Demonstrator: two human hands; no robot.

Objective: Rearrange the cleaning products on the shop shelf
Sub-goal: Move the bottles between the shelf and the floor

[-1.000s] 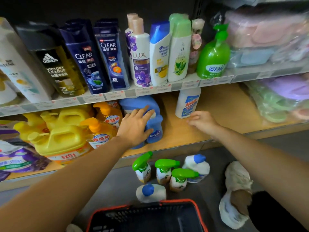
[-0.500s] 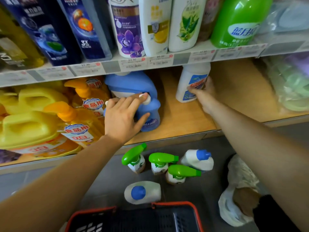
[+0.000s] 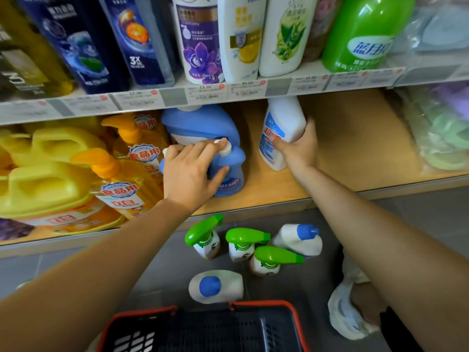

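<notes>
A white cleaner bottle (image 3: 280, 128) with a blue and red label stands upright on the wooden lower shelf (image 3: 342, 158). My right hand (image 3: 298, 148) grips its lower right side, thumb across the label. To its left stand blue detergent bottles (image 3: 203, 125), one behind the other. My left hand (image 3: 193, 171) rests on the front blue bottle, fingers spread over its top and white cap. On the floor below stand three green-trigger spray bottles (image 3: 243, 242), and two white bottles with blue caps (image 3: 299, 240) lie by them.
Orange pump bottles (image 3: 121, 179) and yellow jugs (image 3: 48, 184) fill the lower shelf's left. Shampoo bottles and a green soap bottle (image 3: 363, 34) line the upper shelf. Packaged cloths (image 3: 441, 128) sit far right. A red-rimmed black basket (image 3: 203, 329) is at my feet.
The view has moved closer to the shelf. My right hand reached in and closed round the white bottle. My left hand settled on top of the front blue bottle.
</notes>
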